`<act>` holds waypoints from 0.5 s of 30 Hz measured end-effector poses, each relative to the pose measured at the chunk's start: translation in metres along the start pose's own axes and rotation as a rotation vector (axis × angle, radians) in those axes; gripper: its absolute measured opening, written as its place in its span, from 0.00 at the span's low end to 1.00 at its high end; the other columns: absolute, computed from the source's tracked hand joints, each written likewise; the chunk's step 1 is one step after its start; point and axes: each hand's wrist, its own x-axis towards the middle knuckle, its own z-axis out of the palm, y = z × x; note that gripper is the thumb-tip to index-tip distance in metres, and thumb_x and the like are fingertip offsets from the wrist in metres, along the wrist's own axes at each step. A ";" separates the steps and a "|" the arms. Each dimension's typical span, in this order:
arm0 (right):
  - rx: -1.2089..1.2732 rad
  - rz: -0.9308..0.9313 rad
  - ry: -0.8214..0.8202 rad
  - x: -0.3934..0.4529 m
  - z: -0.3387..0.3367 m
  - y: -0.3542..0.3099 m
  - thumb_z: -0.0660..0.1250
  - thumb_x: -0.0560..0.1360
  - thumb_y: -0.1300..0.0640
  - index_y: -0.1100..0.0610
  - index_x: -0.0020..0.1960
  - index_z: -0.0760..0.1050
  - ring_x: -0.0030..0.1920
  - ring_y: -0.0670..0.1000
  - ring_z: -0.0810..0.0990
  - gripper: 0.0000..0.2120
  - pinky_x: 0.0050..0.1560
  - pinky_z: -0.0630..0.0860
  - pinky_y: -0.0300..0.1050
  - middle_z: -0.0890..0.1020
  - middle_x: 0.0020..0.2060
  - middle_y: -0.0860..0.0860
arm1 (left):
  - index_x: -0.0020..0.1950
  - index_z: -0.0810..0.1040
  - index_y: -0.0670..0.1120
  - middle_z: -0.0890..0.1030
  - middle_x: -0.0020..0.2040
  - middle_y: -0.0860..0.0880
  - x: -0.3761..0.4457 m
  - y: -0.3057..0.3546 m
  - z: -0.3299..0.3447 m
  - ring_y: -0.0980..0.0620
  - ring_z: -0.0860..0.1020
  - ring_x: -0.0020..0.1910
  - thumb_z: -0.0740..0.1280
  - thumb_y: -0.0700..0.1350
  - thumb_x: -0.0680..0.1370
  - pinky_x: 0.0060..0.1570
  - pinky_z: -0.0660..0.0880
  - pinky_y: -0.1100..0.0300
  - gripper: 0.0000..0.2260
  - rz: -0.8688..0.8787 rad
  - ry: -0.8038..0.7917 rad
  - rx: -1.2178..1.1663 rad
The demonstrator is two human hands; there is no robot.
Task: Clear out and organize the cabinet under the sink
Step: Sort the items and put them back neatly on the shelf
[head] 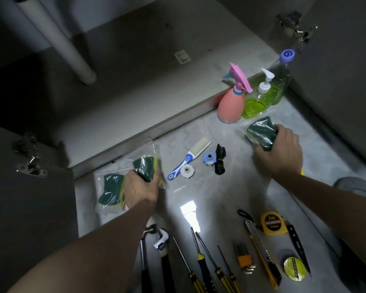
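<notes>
I look down at the floor in front of the open sink cabinet (pixel 135 85), whose shelf is bare under a white drain pipe (pixel 57 39). My left hand (pixel 141 187) grips a bagged green and yellow sponge (pixel 145 166) near the cabinet's front edge. Another bagged sponge (pixel 111 190) lies just left of that hand. My right hand (pixel 280 151) grips a third bagged green sponge (pixel 260 132) on the floor at the right, below a pink spray bottle (pixel 232 102).
Green soap bottles (pixel 264 94) stand right of the spray bottle. A blue-handled brush (pixel 188 159), two small plastic fittings and a black bag roll (pixel 220 159) lie mid-floor. Screwdrivers, a wrench, a cutter, a yellow tape measure (pixel 274 223) and tape line the near floor. Cabinet doors flank both sides.
</notes>
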 end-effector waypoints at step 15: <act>0.309 -0.439 -0.360 -0.082 0.068 -0.195 0.63 0.71 0.36 0.52 0.68 0.68 0.58 0.51 0.74 0.31 0.59 0.75 0.51 0.75 0.57 0.49 | 0.69 0.68 0.47 0.68 0.66 0.40 0.030 -0.055 -0.047 0.38 0.69 0.65 0.71 0.52 0.75 0.60 0.71 0.45 0.25 -0.029 -0.013 0.266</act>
